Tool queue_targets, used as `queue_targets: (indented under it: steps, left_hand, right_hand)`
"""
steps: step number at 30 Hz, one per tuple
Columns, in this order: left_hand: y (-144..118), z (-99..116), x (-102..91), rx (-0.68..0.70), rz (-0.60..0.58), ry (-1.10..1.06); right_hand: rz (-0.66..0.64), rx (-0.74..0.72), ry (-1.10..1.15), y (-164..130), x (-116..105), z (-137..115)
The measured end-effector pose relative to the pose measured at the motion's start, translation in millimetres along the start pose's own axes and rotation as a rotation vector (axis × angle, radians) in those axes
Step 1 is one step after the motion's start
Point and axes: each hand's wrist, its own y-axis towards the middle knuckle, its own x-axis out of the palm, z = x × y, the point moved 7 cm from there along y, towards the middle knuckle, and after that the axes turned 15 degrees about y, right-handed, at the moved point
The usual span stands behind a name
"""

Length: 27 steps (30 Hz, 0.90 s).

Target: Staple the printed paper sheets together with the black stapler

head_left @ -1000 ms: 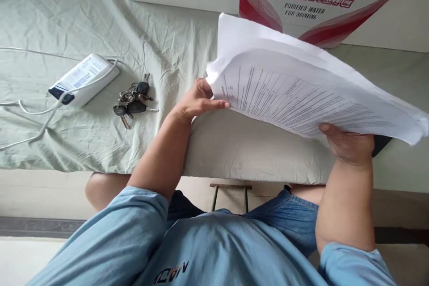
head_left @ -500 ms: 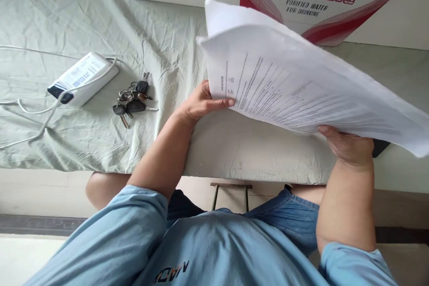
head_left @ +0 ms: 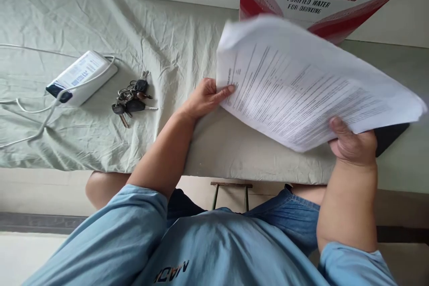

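Note:
A stack of printed paper sheets [head_left: 284, 85] is held up above the table between my two hands, tilted, its near edge bowed downward. My left hand [head_left: 209, 97] grips the left edge, thumb on top of the print and fingers underneath. At the lower right, my right hand [head_left: 353, 143] pinches the stack the same way, its fingers hidden beneath. The far edge of the sheets looks blurred. Part of a dark flat object [head_left: 390, 138] shows on the table just beyond my right hand, mostly covered by the paper.
A bunch of keys [head_left: 134, 98] lies on the cloth-covered table [head_left: 181, 44], left of my left arm. Further left is a white box-shaped device [head_left: 83, 78] with white cables [head_left: 43, 129]. A Wahaha water carton [head_left: 311, 0] stands at the back. Below the table edge a stool [head_left: 231, 185] shows.
The paper stack has shifted slightly right and tipped, so more of the printed side shows and its near edge now bows down. Both hands have moved a little with it, still gripping.

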Motion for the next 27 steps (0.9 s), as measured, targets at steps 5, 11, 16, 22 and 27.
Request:
queue_targets:
  steps: [5,11,16,22,27]
  left_hand:
    - [1,-11,-1.2,-0.072,-0.039,-0.062]
    - [-11,13,13.7,-0.105,-0.381,-0.016]
    - [-22,42,42.3,-0.069,-0.697,0.196]
    - [-25,57,58.2,-0.002,-0.784,0.245]
    - [-22,47,51.2,-0.218,-0.684,0.175]
  right_hand:
    - [-0.070,0.348,-0.043,3,-6,13]
    - [-0.042,0.272,0.045,18,-18,-5]
    - [-0.351,0.439,0.020,0,25,14]
    - [-0.324,0.360,-0.164,-13,58,31]
    - [-0.276,0.448,-0.301,-8,47,47]
